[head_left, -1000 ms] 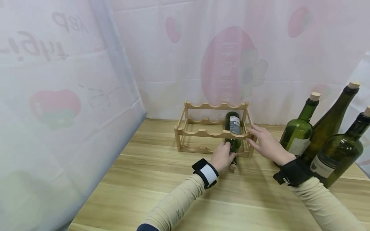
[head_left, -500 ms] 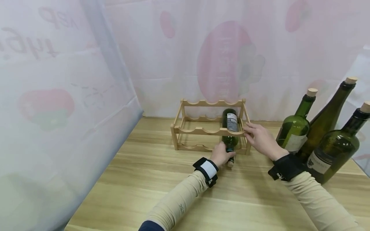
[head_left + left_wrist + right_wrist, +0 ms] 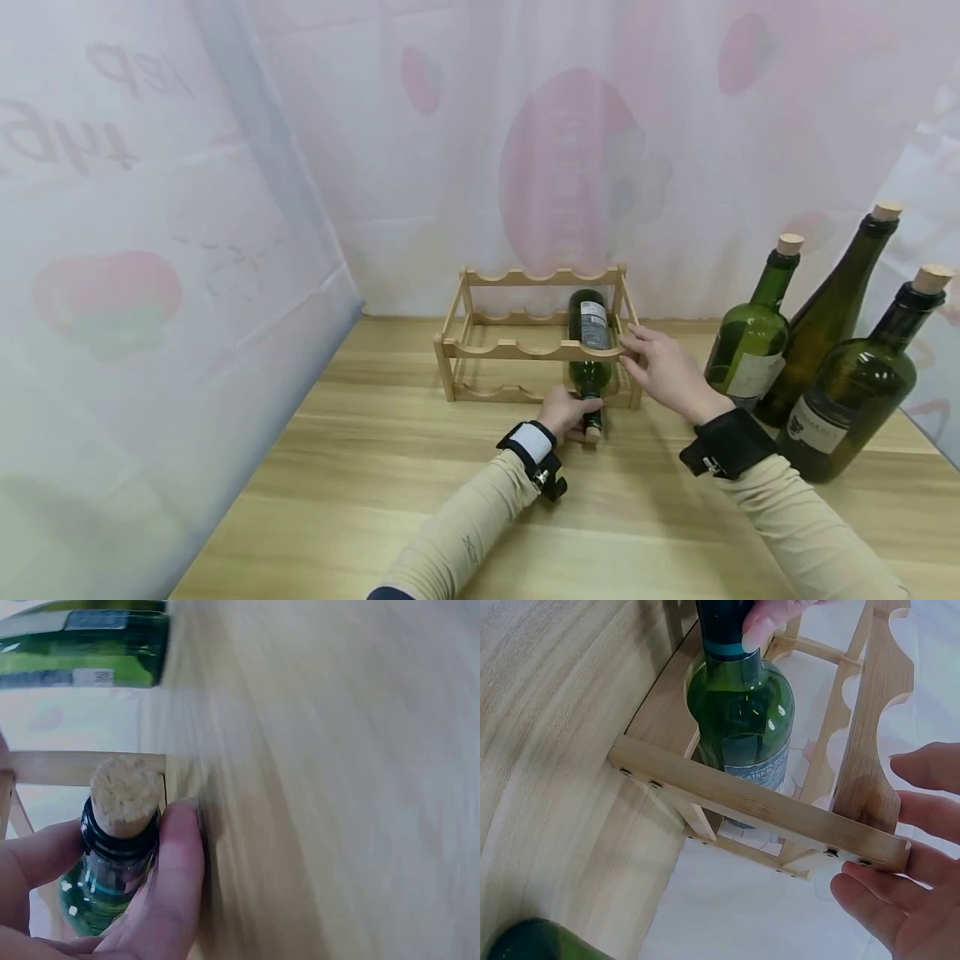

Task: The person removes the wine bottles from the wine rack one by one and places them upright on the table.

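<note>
A green wine bottle (image 3: 592,329) lies in the right-hand place of the lower tier of a wooden wine rack (image 3: 525,352), its corked neck pointing toward me. My left hand (image 3: 561,412) holds that neck between thumb and fingers, just behind the cork (image 3: 124,796) in the left wrist view. At the rack's upper front right corner, my right hand (image 3: 671,375) grips the wood. The right wrist view shows its fingers spread around the corner and the bottle's green shoulder (image 3: 746,712) inside the frame. The rack hides part of the bottle.
To the right stand three corked bottles: a green one (image 3: 750,342), a tall slim one (image 3: 828,308) and a dark labelled one (image 3: 855,400). The wooden table (image 3: 360,467) runs back to a printed curtain (image 3: 420,183), with another curtain along the left.
The camera view has shifted slightly. My left hand has turned a little on the bottle's neck, with its fingers now lower. My right hand's fingers have drawn in on the rack's corner.
</note>
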`<state>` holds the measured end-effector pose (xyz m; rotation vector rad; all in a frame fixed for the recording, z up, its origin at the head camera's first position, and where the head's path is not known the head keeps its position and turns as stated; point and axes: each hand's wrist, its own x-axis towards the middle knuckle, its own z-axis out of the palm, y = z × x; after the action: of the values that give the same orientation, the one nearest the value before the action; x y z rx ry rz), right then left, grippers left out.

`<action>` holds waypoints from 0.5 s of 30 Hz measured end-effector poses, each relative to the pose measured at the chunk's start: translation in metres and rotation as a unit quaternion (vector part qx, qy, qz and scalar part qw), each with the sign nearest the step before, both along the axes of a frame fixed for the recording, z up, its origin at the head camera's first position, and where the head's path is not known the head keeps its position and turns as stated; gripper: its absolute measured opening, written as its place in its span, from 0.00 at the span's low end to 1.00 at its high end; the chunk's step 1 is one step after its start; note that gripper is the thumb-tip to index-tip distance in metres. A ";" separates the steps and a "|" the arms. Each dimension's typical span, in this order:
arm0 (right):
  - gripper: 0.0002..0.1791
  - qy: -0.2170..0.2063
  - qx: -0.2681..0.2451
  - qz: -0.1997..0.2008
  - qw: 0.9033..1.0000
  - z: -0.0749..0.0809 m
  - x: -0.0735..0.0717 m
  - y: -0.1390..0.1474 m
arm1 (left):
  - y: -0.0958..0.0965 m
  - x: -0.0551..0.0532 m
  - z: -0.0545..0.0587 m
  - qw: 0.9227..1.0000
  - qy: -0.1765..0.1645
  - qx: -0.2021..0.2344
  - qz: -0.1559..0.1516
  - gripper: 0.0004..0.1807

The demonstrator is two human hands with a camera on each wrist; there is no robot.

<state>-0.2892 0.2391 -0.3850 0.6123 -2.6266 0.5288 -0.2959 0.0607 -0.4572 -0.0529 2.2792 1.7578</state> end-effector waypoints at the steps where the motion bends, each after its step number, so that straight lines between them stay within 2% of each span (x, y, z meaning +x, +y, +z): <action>1: 0.21 -0.001 -0.001 -0.001 1.000 0.000 0.000 0.000 | -0.001 0.000 0.000 0.999 -0.021 0.027 0.001 0.11; 3: 0.21 -0.005 -0.002 -0.004 1.000 0.000 0.000 -0.001 | -0.003 0.000 0.000 0.996 -0.059 0.065 -0.002 0.13; 6: 0.21 -0.009 -0.001 -0.006 1.000 -0.001 0.001 -0.002 | -0.005 0.001 -0.002 0.989 -0.097 0.114 -0.016 0.16; 11: 0.21 -0.006 -0.007 -0.007 1.000 -0.002 0.001 -0.001 | -0.003 -0.001 -0.006 0.970 -0.130 0.204 -0.032 0.19; 15: 0.21 -0.001 -0.012 -0.008 1.000 0.000 -0.001 0.000 | 0.002 -0.005 -0.007 0.962 -0.139 0.233 -0.021 0.18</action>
<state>-0.2906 0.2389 -0.3853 0.5831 -2.6215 0.5547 -0.3009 0.0630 -0.4641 -0.1482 1.6214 2.0664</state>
